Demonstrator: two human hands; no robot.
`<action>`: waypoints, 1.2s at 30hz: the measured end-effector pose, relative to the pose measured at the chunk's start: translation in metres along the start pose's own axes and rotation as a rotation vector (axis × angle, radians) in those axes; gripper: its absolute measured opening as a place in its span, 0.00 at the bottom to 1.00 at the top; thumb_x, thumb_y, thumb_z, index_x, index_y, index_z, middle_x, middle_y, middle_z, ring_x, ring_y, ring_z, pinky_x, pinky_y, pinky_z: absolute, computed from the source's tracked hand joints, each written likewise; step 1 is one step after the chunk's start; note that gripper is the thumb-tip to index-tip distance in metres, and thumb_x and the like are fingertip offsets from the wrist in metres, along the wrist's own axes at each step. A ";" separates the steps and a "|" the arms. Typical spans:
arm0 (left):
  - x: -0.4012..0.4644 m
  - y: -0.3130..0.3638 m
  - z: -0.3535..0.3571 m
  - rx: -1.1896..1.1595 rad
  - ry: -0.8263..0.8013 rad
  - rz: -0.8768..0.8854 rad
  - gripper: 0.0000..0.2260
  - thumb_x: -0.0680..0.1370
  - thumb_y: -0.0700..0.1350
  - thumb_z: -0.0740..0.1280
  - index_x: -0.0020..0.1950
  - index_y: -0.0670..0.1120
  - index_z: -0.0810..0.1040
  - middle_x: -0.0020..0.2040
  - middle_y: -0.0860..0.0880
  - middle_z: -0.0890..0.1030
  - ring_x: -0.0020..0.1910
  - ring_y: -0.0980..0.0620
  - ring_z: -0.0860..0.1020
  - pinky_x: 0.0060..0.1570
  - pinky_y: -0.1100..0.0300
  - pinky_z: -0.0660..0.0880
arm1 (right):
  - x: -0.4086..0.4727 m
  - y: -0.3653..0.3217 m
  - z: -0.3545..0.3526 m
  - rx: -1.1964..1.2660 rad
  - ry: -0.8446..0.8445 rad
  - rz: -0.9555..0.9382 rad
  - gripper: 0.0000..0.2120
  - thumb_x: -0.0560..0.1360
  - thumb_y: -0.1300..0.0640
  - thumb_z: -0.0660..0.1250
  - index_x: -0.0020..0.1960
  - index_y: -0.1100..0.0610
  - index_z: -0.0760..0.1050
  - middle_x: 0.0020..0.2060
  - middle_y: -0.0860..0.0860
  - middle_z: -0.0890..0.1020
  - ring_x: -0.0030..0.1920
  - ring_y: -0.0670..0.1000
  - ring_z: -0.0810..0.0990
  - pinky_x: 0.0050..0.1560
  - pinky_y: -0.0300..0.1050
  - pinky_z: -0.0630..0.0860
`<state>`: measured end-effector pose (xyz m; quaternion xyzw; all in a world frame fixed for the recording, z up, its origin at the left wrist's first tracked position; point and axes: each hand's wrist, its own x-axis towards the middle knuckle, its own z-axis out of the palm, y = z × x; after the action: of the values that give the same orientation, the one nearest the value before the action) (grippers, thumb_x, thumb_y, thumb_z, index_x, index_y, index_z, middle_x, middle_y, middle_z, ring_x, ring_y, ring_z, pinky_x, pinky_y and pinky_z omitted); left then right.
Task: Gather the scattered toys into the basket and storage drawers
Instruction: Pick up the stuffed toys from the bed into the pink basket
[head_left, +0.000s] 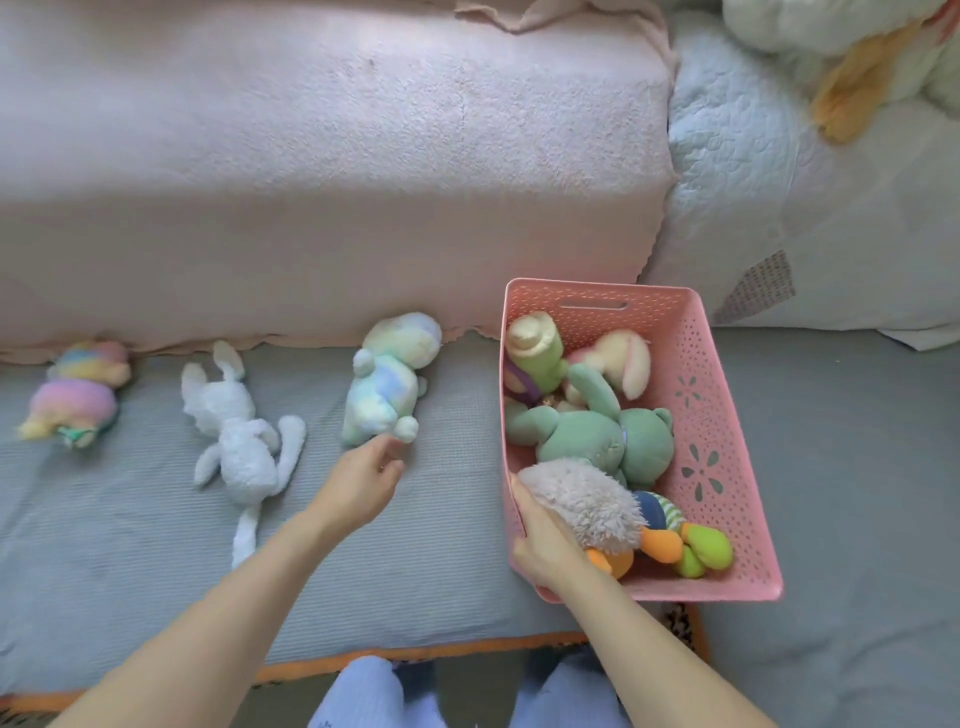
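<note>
Pastel plush: on the grey mat, long axis running toward the sofa, head farthest from us. Our left hand reaches its lower end, fingers loosely apart. Our right hand grips the pink basket rim.

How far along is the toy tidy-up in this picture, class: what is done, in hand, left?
Done: several soft toys, including a green bear, lie in the pink basket. In hand: the right hand grips the basket's near rim, while the left hand reaches the pastel plush. Left: the white bunny and rainbow plush lie on the mat. No drawers show.
</note>
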<state>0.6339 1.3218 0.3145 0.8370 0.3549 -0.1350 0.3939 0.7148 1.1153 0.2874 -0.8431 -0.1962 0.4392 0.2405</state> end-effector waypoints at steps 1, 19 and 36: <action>0.008 -0.013 -0.014 0.008 -0.007 0.011 0.13 0.79 0.41 0.59 0.62 0.43 0.73 0.56 0.45 0.79 0.55 0.46 0.76 0.50 0.60 0.68 | 0.003 -0.015 0.012 0.000 -0.002 0.010 0.36 0.73 0.66 0.58 0.74 0.41 0.51 0.66 0.51 0.73 0.65 0.53 0.72 0.66 0.48 0.69; 0.157 -0.076 -0.014 -0.226 -0.260 -0.214 0.42 0.73 0.54 0.69 0.76 0.44 0.46 0.73 0.39 0.57 0.70 0.40 0.62 0.68 0.46 0.63 | 0.017 -0.074 0.090 0.006 0.183 0.209 0.40 0.70 0.73 0.54 0.76 0.46 0.50 0.67 0.60 0.72 0.66 0.62 0.70 0.65 0.54 0.67; 0.115 -0.097 0.011 -0.526 -0.302 -0.541 0.18 0.76 0.41 0.66 0.62 0.34 0.69 0.38 0.45 0.73 0.34 0.51 0.73 0.30 0.60 0.70 | 0.016 -0.068 0.095 0.026 0.245 0.133 0.38 0.71 0.69 0.54 0.76 0.44 0.48 0.66 0.57 0.73 0.64 0.62 0.73 0.64 0.52 0.68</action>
<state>0.6479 1.4124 0.1946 0.5549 0.5229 -0.2597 0.5926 0.6358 1.2012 0.2693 -0.8984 -0.1034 0.3503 0.2438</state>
